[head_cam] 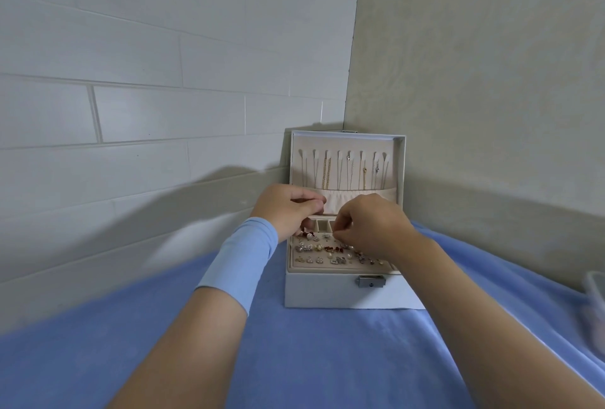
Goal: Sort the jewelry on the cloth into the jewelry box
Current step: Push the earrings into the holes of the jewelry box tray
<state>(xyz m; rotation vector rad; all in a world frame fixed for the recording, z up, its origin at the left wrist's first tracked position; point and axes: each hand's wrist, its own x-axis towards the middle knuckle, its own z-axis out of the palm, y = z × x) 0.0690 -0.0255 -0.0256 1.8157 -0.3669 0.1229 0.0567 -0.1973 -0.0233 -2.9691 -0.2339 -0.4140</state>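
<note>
The blue cloth (327, 359) is lying nearest, with the open jewelry box (327, 290) sitting on it toward 12 o'clock, earrings (320, 249) filling its front tray. The left hand (288, 208) is hovering at the tray's 10 o'clock and the right hand (370, 228) at 1 o'clock. Both are curling their fingertips narrowly; whether they are pinching a piece, I cannot tell. Necklaces (343, 169) are hanging in the raised lid behind.
</note>
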